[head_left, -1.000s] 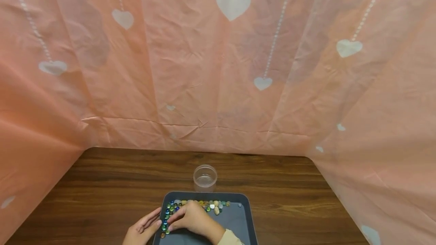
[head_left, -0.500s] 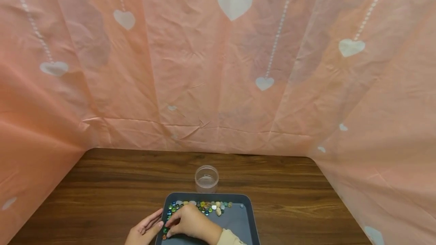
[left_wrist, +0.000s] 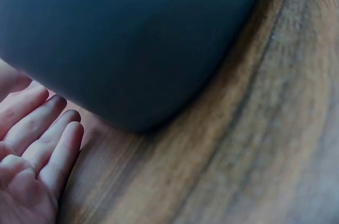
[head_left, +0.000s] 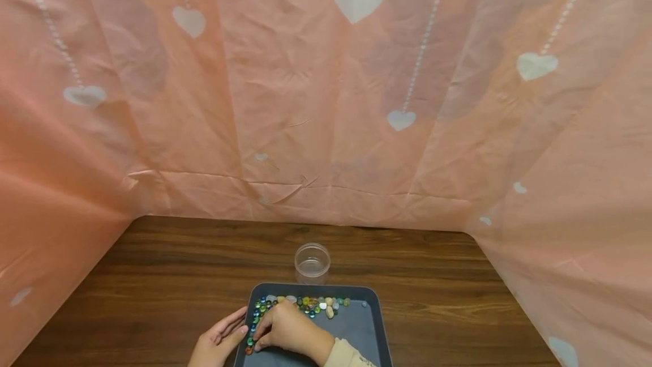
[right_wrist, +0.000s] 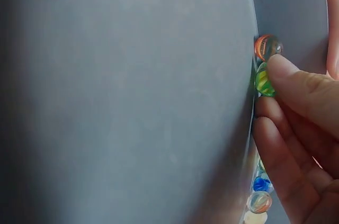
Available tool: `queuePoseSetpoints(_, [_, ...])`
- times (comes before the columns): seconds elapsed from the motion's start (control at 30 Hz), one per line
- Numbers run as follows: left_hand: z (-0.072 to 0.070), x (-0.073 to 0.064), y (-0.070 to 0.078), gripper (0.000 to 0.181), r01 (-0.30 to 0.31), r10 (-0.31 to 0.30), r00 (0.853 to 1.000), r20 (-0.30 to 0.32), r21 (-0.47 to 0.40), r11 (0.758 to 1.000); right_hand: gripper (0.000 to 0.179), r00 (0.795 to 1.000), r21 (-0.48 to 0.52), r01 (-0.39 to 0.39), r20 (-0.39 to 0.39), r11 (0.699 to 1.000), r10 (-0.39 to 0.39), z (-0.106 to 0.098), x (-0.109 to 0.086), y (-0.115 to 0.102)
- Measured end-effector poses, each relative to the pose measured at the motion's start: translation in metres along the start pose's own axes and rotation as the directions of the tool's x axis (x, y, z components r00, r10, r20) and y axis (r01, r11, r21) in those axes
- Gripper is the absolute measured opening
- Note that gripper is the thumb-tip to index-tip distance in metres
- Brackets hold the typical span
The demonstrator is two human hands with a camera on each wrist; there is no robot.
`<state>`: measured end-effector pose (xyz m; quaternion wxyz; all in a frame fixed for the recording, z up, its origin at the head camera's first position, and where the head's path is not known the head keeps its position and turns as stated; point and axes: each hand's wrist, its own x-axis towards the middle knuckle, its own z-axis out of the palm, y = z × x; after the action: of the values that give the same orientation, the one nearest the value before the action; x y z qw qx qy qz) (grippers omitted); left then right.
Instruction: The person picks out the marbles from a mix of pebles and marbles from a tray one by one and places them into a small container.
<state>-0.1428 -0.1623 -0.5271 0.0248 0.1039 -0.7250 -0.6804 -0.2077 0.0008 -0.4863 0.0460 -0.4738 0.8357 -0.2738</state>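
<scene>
A dark grey tray (head_left: 351, 336) holds a row of glass marbles (head_left: 262, 308) along its left wall. My right hand (head_left: 292, 327) reaches into it, thumb and fingers bent down at that wall. In the right wrist view, the thumb and index finger of this hand pinch a green-and-yellow marble (right_wrist: 264, 81). An orange-striped marble (right_wrist: 266, 47) sits against the wall beside the thumb tip. My left hand (head_left: 216, 338) is at the tray's left side, thumb at the rim. Its fingers (left_wrist: 45, 121) extend loosely by the outer wall in the left wrist view.
More marbles and pale pebbles (head_left: 329, 311) line the tray's far wall, with a lone clear marble (head_left: 364, 303) at the far right corner. Behind the tray a clear round plastic tub (head_left: 312, 263) stands on the wooden table (head_left: 433, 299). A pink curtain (head_left: 285, 95) encloses the back and sides.
My right hand has moved slightly nearer along the tray's left wall, toward the orange marble. The left hand keeps its place at the rim. The head view has shifted a little.
</scene>
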Motion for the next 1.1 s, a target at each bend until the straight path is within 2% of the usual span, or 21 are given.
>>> queuePoseSetpoints(0.23, [0.000, -0.001, 0.002, 0.050, 0.017, -0.017, 1.000, 0.000, 0.021, 1.000, 0.005, 0.997, -0.086, 0.071, 0.029, 0.994, -0.069, 0.000, 0.001, -0.001])
queuePoseSetpoints(0.37, [0.000, -0.001, 0.003, 0.048, -0.001, 0.001, 1.000, 0.002, 0.012, 1.000, 0.005, 0.999, -0.048, 0.037, -0.003, 0.998, -0.037, -0.001, 0.000, -0.001])
queuePoseSetpoints(0.4, [0.001, -0.001, 0.003, 0.048, -0.007, 0.007, 1.000, 0.002, 0.008, 1.000, 0.006, 1.000, -0.017, 0.012, -0.017, 1.000, -0.012, -0.001, -0.001, 0.000])
queuePoseSetpoints(0.47, [0.001, -0.001, 0.003, 0.047, -0.021, 0.021, 1.000, 0.003, 0.006, 1.000, 0.007, 0.997, 0.114, -0.058, -0.041, 0.992, 0.063, -0.003, -0.002, 0.002])
queuePoseSetpoints(0.53, [0.002, -0.002, 0.002, 0.047, -0.022, 0.022, 1.000, 0.001, -0.008, 1.000, 0.008, 0.987, 0.272, -0.130, -0.060, 0.953, 0.151, -0.004, -0.004, 0.006])
queuePoseSetpoints(0.57, [0.002, -0.002, 0.002, 0.046, -0.020, 0.020, 1.000, -0.002, -0.017, 1.000, 0.009, 0.978, 0.347, -0.160, -0.070, 0.924, 0.196, -0.005, -0.004, 0.008])
queuePoseSetpoints(0.63, [0.002, -0.002, 0.002, 0.045, -0.015, 0.014, 1.000, -0.008, -0.039, 0.999, 0.011, 0.957, 0.493, -0.207, -0.079, 0.845, 0.280, -0.007, -0.004, 0.013])
queuePoseSetpoints(0.73, [0.002, -0.001, 0.001, 0.045, -0.006, 0.005, 1.000, -0.017, -0.047, 0.999, 0.015, 0.927, 0.670, -0.225, -0.078, 0.708, 0.368, -0.011, -0.003, 0.019])
queuePoseSetpoints(0.8, [0.002, -0.001, 0.000, 0.046, 0.001, -0.002, 1.000, -0.017, -0.048, 0.999, 0.019, 0.908, 0.777, -0.219, -0.060, 0.590, 0.415, -0.013, -0.002, 0.021])
queuePoseSetpoints(0.87, [0.002, 0.000, 0.000, 0.046, 0.008, -0.008, 1.000, -0.016, -0.053, 0.999, 0.023, 0.891, 0.867, -0.199, -0.033, 0.456, 0.453, -0.016, -0.002, 0.024])
queuePoseSetpoints(1.0, [0.002, -0.001, -0.001, 0.046, 0.019, -0.020, 1.000, -0.016, -0.074, 0.997, 0.029, 0.866, 0.951, -0.155, 0.001, 0.267, 0.500, -0.019, -0.004, 0.029])
queuePoseSetpoints(1.07, [0.002, -0.001, -0.001, 0.048, 0.033, -0.034, 0.999, -0.013, -0.084, 0.996, 0.030, 0.859, 0.970, -0.133, 0.011, 0.202, 0.512, -0.020, -0.005, 0.031])
queuePoseSetpoints(1.1, [0.002, -0.001, -0.001, 0.048, 0.042, -0.043, 0.999, -0.011, -0.088, 0.995, 0.031, 0.855, 0.976, -0.124, 0.013, 0.180, 0.519, -0.021, -0.006, 0.032])
